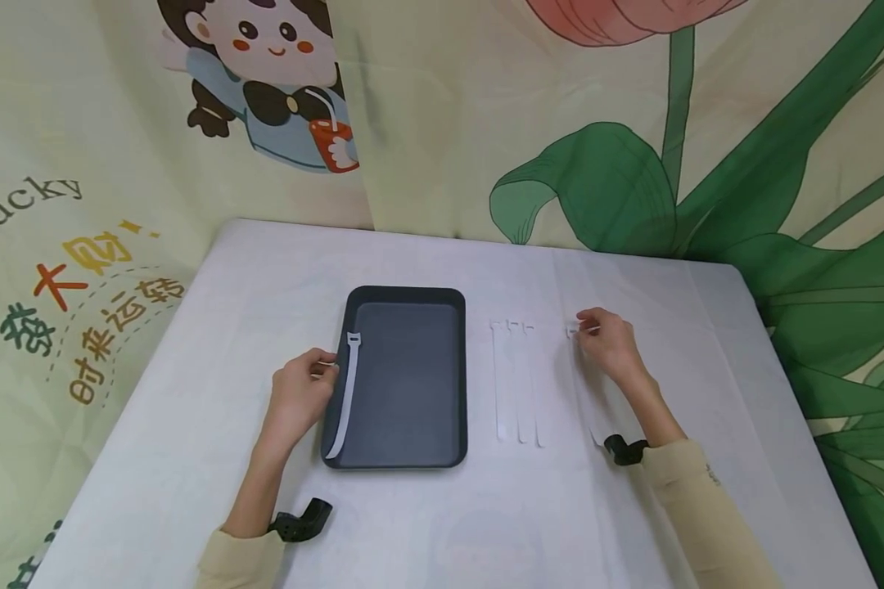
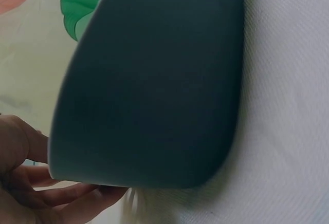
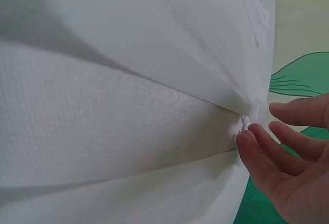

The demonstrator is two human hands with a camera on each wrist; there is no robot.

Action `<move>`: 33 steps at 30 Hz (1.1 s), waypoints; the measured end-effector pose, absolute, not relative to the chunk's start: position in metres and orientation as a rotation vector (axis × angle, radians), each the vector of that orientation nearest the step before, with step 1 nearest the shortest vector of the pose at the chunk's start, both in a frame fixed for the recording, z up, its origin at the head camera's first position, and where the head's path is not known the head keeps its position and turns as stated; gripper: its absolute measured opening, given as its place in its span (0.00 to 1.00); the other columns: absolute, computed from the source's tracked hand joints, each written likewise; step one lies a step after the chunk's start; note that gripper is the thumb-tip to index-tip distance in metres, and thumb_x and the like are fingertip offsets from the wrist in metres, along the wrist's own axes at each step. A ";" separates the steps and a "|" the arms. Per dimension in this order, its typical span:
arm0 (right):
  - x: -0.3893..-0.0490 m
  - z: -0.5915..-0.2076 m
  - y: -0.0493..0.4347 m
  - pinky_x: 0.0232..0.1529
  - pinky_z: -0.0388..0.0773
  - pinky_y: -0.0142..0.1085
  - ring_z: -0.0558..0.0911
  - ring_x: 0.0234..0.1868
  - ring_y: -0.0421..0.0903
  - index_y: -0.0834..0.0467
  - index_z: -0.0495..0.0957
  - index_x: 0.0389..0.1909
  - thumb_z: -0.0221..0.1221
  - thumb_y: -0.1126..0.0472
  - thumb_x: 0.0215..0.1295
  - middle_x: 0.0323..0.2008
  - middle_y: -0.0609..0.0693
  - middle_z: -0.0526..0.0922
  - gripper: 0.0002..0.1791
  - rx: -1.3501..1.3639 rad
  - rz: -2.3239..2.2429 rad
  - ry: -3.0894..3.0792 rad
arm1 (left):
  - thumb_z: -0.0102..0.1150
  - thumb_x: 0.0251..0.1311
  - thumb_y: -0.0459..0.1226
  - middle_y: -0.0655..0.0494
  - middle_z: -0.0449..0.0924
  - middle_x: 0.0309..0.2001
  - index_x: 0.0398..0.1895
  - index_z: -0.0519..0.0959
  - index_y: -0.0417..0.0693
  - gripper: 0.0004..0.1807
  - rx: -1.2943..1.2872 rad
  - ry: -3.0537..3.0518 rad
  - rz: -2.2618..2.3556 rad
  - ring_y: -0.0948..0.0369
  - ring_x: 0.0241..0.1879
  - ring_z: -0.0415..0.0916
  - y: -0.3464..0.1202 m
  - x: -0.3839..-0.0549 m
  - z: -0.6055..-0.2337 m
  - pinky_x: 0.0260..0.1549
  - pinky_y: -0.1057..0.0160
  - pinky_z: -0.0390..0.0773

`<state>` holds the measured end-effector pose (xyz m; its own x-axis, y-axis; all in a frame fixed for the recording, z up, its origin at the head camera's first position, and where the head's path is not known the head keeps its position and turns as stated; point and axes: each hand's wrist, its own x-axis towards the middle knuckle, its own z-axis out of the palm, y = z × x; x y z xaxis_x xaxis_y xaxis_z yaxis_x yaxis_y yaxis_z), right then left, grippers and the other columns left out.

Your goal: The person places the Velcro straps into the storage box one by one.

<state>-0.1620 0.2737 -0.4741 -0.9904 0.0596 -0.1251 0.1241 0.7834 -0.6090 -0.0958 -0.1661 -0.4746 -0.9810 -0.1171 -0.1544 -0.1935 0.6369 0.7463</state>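
Note:
A dark grey tray (image 1: 412, 384) lies on the table, with one white cable tie (image 1: 349, 401) inside along its left wall. My left hand (image 1: 304, 397) holds the tray's left rim; in the left wrist view its fingers (image 2: 92, 201) rest against the dark outer wall while the thumb passes behind the edge. Over at the right, my right hand (image 1: 610, 343) has its fingertips at the heads of white cable ties (image 1: 578, 368) lying on the cloth. Seen from the right wrist, the thumb stands apart from the fingers (image 3: 252, 149), which touch the small tie head (image 3: 243, 124).
Several more white cable ties (image 1: 519, 384) lie lengthwise between the tray and my right hand. A white cloth covers the table (image 1: 383, 523). Behind it hangs a printed curtain (image 1: 427, 123) with a cartoon figure and green leaves.

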 end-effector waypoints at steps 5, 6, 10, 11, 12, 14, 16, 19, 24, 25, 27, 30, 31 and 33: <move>-0.163 -0.477 0.273 0.44 0.81 0.44 0.83 0.47 0.58 0.67 0.80 0.58 0.56 0.67 0.70 0.47 0.66 0.85 0.18 0.196 -0.994 2.871 | 0.52 0.71 0.32 0.32 0.86 0.47 0.55 0.81 0.32 0.16 -0.262 2.755 1.270 0.44 0.42 0.85 -0.167 -0.096 -0.475 0.35 0.55 0.83; -0.163 -0.477 0.273 0.41 0.80 0.41 0.83 0.45 0.57 0.67 0.80 0.57 0.56 0.66 0.70 0.45 0.65 0.85 0.17 0.204 -1.008 2.864 | 0.52 0.71 0.32 0.32 0.86 0.47 0.55 0.81 0.32 0.16 -0.260 2.755 1.271 0.44 0.42 0.85 -0.167 -0.096 -0.475 0.34 0.55 0.83; -0.160 -0.477 0.272 0.35 0.81 0.34 0.84 0.39 0.53 0.68 0.82 0.53 0.59 0.65 0.72 0.43 0.64 0.85 0.14 0.231 -1.096 2.812 | 0.52 0.71 0.32 0.32 0.86 0.46 0.54 0.81 0.32 0.16 -0.257 2.763 1.276 0.44 0.42 0.86 -0.167 -0.096 -0.474 0.34 0.56 0.82; -0.159 -0.477 0.271 0.35 0.82 0.34 0.84 0.38 0.53 0.68 0.82 0.52 0.59 0.65 0.72 0.43 0.64 0.85 0.14 0.235 -1.115 2.802 | 0.52 0.71 0.32 0.32 0.86 0.46 0.54 0.81 0.32 0.16 -0.256 2.764 1.275 0.44 0.42 0.86 -0.167 -0.096 -0.474 0.34 0.56 0.82; -0.158 -0.477 0.271 0.35 0.83 0.34 0.85 0.37 0.52 0.69 0.82 0.52 0.59 0.65 0.73 0.43 0.64 0.85 0.14 0.241 -1.128 2.793 | 0.52 0.71 0.32 0.32 0.86 0.47 0.55 0.81 0.32 0.16 -0.257 2.762 1.276 0.44 0.42 0.86 -0.167 -0.096 -0.474 0.34 0.56 0.82; -0.157 -0.475 0.270 0.37 0.85 0.36 0.85 0.36 0.53 0.69 0.82 0.52 0.60 0.64 0.73 0.43 0.64 0.85 0.13 0.250 -1.143 2.781 | 0.52 0.71 0.32 0.32 0.86 0.47 0.55 0.81 0.32 0.16 -0.256 2.756 1.278 0.45 0.42 0.86 -0.167 -0.096 -0.474 0.33 0.57 0.82; -0.155 -0.473 0.270 0.39 0.86 0.39 0.86 0.37 0.54 0.69 0.82 0.52 0.60 0.64 0.74 0.44 0.65 0.84 0.14 0.241 -1.162 2.774 | 0.53 0.71 0.32 0.32 0.86 0.47 0.55 0.81 0.32 0.16 -0.257 2.749 1.280 0.45 0.41 0.86 -0.167 -0.096 -0.474 0.32 0.57 0.82; -0.154 -0.469 0.270 0.41 0.87 0.43 0.86 0.37 0.55 0.69 0.81 0.53 0.59 0.63 0.74 0.46 0.66 0.84 0.15 0.210 -1.193 2.755 | 0.53 0.71 0.32 0.32 0.85 0.47 0.55 0.81 0.31 0.16 -0.252 2.745 1.284 0.45 0.41 0.85 -0.167 -0.096 -0.475 0.31 0.58 0.82; -0.151 -0.458 0.267 0.39 0.87 0.41 0.88 0.35 0.53 0.69 0.82 0.54 0.59 0.62 0.75 0.47 0.66 0.86 0.15 0.172 -1.224 2.730 | 0.53 0.71 0.32 0.32 0.86 0.46 0.55 0.81 0.31 0.16 -0.243 2.753 1.292 0.45 0.41 0.85 -0.168 -0.097 -0.475 0.32 0.58 0.82; -0.150 -0.456 0.266 0.39 0.87 0.40 0.88 0.34 0.52 0.68 0.82 0.54 0.59 0.62 0.75 0.47 0.66 0.86 0.15 0.173 -1.232 2.724 | 0.53 0.71 0.32 0.32 0.86 0.47 0.55 0.81 0.31 0.16 -0.244 2.751 1.293 0.45 0.41 0.85 -0.168 -0.097 -0.475 0.32 0.58 0.82; -0.149 -0.452 0.264 0.38 0.87 0.39 0.88 0.34 0.51 0.67 0.82 0.55 0.60 0.61 0.75 0.46 0.66 0.87 0.16 0.170 -1.250 2.712 | 0.53 0.71 0.32 0.32 0.85 0.47 0.55 0.81 0.31 0.16 -0.247 2.749 1.294 0.45 0.41 0.85 -0.168 -0.096 -0.475 0.32 0.58 0.82; -0.147 -0.446 0.261 0.37 0.86 0.37 0.87 0.33 0.50 0.66 0.83 0.54 0.60 0.60 0.75 0.45 0.65 0.87 0.16 0.156 -1.285 2.702 | 0.53 0.71 0.32 0.32 0.86 0.46 0.55 0.81 0.31 0.16 -0.248 2.753 1.295 0.45 0.41 0.85 -0.167 -0.096 -0.475 0.33 0.57 0.82; -0.147 -0.444 0.260 0.36 0.86 0.37 0.87 0.33 0.50 0.66 0.83 0.54 0.61 0.59 0.74 0.45 0.65 0.87 0.16 0.150 -1.298 2.698 | 0.53 0.71 0.32 0.32 0.86 0.46 0.54 0.81 0.30 0.15 -0.246 2.758 1.294 0.45 0.41 0.85 -0.167 -0.096 -0.475 0.33 0.57 0.82; -0.145 -0.440 0.257 0.36 0.86 0.36 0.87 0.32 0.49 0.66 0.83 0.55 0.61 0.58 0.74 0.45 0.65 0.87 0.17 0.134 -1.324 2.685 | 0.53 0.70 0.32 0.32 0.86 0.45 0.54 0.81 0.30 0.15 -0.240 2.766 1.294 0.45 0.41 0.85 -0.167 -0.096 -0.476 0.33 0.57 0.82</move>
<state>-0.1446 0.2569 -0.4400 -0.9855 0.0155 -0.1692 0.1436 0.6078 -0.7810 -0.0961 -0.1668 -0.4756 -0.9847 -0.1083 -0.1368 -0.1745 0.6316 0.7554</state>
